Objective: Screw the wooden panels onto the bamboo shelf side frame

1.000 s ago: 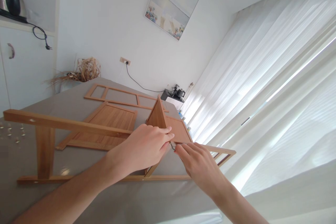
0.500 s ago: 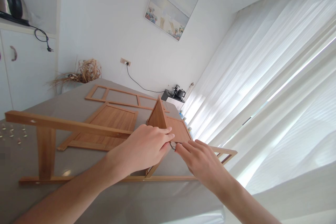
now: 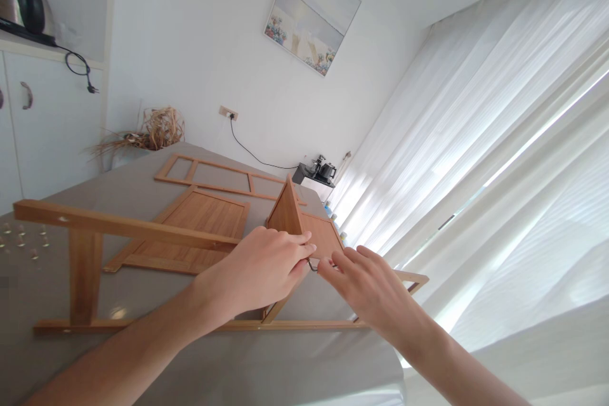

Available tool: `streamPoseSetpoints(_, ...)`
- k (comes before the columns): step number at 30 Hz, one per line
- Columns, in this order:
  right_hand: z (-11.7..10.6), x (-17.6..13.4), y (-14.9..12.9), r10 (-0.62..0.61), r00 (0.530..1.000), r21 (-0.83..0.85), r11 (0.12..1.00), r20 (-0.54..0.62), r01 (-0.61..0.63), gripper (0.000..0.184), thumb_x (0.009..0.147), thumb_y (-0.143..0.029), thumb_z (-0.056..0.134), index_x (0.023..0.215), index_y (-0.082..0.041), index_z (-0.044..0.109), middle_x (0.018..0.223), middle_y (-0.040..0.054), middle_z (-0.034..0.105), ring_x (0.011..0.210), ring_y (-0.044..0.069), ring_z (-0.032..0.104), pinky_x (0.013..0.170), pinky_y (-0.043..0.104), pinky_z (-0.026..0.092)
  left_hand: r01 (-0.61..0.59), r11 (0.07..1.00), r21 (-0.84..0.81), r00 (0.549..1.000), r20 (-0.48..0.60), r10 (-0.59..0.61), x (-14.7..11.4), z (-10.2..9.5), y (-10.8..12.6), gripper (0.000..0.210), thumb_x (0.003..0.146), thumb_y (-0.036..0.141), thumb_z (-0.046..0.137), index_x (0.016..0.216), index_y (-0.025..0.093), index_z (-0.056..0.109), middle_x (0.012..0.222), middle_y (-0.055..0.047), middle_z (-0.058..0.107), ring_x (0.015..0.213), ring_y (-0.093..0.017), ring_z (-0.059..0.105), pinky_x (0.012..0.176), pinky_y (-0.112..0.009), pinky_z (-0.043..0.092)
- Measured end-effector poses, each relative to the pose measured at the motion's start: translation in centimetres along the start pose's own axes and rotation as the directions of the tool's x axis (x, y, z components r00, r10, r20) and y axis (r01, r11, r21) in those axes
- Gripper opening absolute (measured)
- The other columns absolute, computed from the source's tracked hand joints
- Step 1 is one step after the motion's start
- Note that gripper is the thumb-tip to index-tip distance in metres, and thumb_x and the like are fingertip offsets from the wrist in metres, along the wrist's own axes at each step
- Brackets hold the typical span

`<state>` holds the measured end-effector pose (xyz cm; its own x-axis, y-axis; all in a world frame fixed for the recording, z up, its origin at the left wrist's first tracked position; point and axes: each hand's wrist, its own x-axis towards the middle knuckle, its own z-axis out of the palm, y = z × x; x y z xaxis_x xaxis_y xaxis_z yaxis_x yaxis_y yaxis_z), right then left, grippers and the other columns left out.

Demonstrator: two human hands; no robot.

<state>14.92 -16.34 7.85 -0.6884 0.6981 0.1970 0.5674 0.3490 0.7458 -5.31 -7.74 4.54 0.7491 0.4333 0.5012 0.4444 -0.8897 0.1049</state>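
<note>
A wooden frame (image 3: 128, 223) stands on edge on the grey table, its upper rail running behind my left hand. My left hand (image 3: 266, 266) is closed around that rail, thumb and fingertips at the joint with an upright wooden panel (image 3: 286, 208). Just right of those fingertips shows the bent end of a thin metal hex key (image 3: 312, 264). My right hand (image 3: 366, 282) pinches its other end, and the fingers hide most of it. Where the key's tip sits is hidden by my left fingers.
On the grey table (image 3: 200, 361) lie a slatted wooden panel (image 3: 204, 216) and a flat ladder-like frame (image 3: 214, 176). Several small screws (image 3: 21, 236) stand at the far left. Behind are a dried plant (image 3: 162, 129) and a black coffee set (image 3: 323, 170); curtains (image 3: 485, 139) hang right.
My right hand has shifted slightly right and turned a little, with its fingers changing position on the hex key. My left hand and the frame have stayed nearly still.
</note>
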Motion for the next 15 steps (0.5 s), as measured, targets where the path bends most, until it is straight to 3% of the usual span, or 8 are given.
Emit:
streamPoseSetpoints(6,0.3,-0.1,-0.2,0.091,0.995,0.207,0.973,0.047,-0.098,0.032,0.074,0.009,0.042,0.082,-0.021,0.049,0.065,-0.0049,0.047,0.053,0.012,0.036,0.055,0.029,0.026,-0.009,1.0,0.011,1.0,-0.021,0.009,0.0,0.2,-0.1,0.037,0.099,0.024,0.036,0.104,0.027,0.072,0.136,0.003,0.065,0.067,-0.018,0.073,0.055,-0.031,0.046)
streamPoseSetpoints(10,1.4,-0.8,-1.7,0.223,0.97,0.401,0.883,0.099,-0.244,0.024,0.091,-0.002,0.042,0.078,-0.022,0.044,0.064,-0.0051,0.048,0.054,0.012,0.038,0.054,0.027,0.026,-0.014,1.0,0.008,1.0,-0.022,0.014,0.1,0.3,-0.2,0.036,0.098,0.021,0.038,0.101,0.027,0.073,0.134,0.004,0.067,0.063,-0.016,0.072,0.053,-0.03,0.044)
streamPoseSetpoints(13,2.8,-1.1,-3.9,0.375,0.918,0.565,0.734,0.128,-0.378,0.027,0.102,-0.016,0.033,0.077,-0.023,0.04,0.064,-0.0037,0.053,0.053,0.012,0.045,0.052,0.026,0.028,-0.007,1.0,-0.004,1.0,-0.014,0.007,0.0,0.4,-0.2,0.037,0.097,0.021,0.038,0.107,0.029,0.073,0.136,0.004,0.066,0.062,-0.016,0.071,0.055,-0.031,0.046)
streamPoseSetpoints(15,3.7,-1.0,-5.7,0.464,0.865,0.707,0.547,0.191,-0.449,0.027,0.105,-0.022,0.029,0.08,-0.023,0.04,0.069,-0.0021,0.061,0.054,0.011,0.053,0.052,0.023,0.033,0.007,1.0,-0.018,1.0,0.006,-0.007,0.0,0.3,-0.1,0.037,0.098,0.022,0.038,0.11,0.029,0.072,0.139,0.004,0.064,0.062,-0.016,0.071,0.057,-0.032,0.047)
